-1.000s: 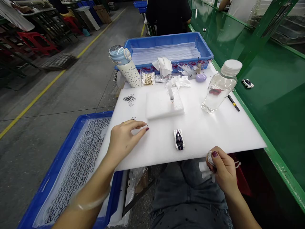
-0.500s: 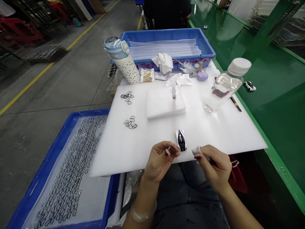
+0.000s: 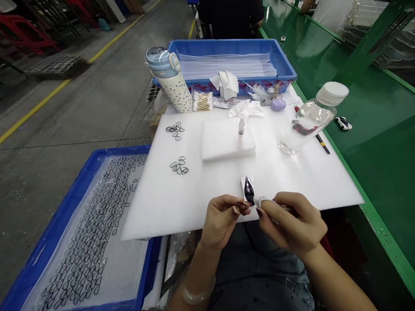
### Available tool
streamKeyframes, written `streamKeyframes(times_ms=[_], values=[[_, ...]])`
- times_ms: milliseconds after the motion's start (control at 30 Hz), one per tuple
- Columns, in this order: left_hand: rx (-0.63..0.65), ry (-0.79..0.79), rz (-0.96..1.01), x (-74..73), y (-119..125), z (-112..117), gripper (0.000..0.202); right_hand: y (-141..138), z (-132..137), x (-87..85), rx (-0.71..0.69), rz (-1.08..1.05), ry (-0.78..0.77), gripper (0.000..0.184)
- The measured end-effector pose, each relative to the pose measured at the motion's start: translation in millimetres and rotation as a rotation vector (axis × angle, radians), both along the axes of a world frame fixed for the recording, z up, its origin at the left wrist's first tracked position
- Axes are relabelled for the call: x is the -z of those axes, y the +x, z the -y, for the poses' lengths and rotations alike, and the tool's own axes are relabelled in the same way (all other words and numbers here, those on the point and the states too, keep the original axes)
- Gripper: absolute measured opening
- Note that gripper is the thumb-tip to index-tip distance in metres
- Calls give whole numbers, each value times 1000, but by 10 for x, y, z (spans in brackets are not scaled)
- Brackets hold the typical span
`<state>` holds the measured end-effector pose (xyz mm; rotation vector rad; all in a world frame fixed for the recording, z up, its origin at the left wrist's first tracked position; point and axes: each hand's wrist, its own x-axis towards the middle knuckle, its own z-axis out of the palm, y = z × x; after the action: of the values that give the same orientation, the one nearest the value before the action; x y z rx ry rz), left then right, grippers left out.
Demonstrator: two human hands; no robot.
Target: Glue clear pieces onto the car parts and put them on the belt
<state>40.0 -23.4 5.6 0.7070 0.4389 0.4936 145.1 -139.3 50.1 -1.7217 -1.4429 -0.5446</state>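
Between the thumb and fingers of my left hand (image 3: 222, 218) is a small thin black ring (image 3: 240, 207), shaped like a rounded loop. My right hand (image 3: 293, 220) is closed on a white cloth (image 3: 264, 200) that wraps over a fingertip, close to the ring; I cannot tell if they touch. Just beyond my hands, a white and black toy car (image 3: 248, 190) lies on the white foam sheet (image 3: 149, 216). Two loose piles of similar black rings, the far pile (image 3: 175, 129) and the near pile (image 3: 179, 166), lie on the sheet's left side.
A foam block (image 3: 223, 142) carries an upright syringe (image 3: 241, 124). A clear bottle (image 3: 308, 123) stands at right, near tweezers (image 3: 322, 144). A spotted flask (image 3: 177, 88), cotton swabs (image 3: 202, 102) and a blue tray (image 3: 285, 71) are behind. A ring-filled tray (image 3: 94, 162) sits lower left.
My right hand has moved left with the cloth, closer to the ring. My left hand has turned the ring so its open loop shows, and shifted slightly right.
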Motion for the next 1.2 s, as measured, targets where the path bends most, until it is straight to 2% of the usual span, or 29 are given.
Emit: streamKeyframes(times_ms=[100, 200, 333, 400, 567, 900, 967, 1100, 1200], values=[[-5, -27, 16, -15, -2, -6, 23, -33, -79, 27, -66, 0, 17, 10], [-15, -45, 16, -24, -3, -1, 23, -41, -94, 6, -135, 31, -31, 13], [-30, -24, 39, -28, 10, 6, 25, 19, -6, -86, -51, 40, -39, 6], [-44, -22, 30, -34, 16, 5, 25, 29, 4, -94, -47, 12, -13, 7], [-66, -33, -14, -47, 17, -1, 28, -12, -68, -29, -201, -4, -52, 13], [-59, 17, 65, -26, 19, 14, 21, -1, -11, -49, -188, 3, -60, 12], [-65, 26, 68, -16, 16, 15, 21, 33, 24, -52, -194, -35, -63, 11], [-60, 45, 95, -3, 13, 9, 20, 96, 64, -55, -116, -143, -23, 10], [-52, 47, 98, -3, 12, 4, 19, 51, 47, -32, -160, -189, -15, 10]])
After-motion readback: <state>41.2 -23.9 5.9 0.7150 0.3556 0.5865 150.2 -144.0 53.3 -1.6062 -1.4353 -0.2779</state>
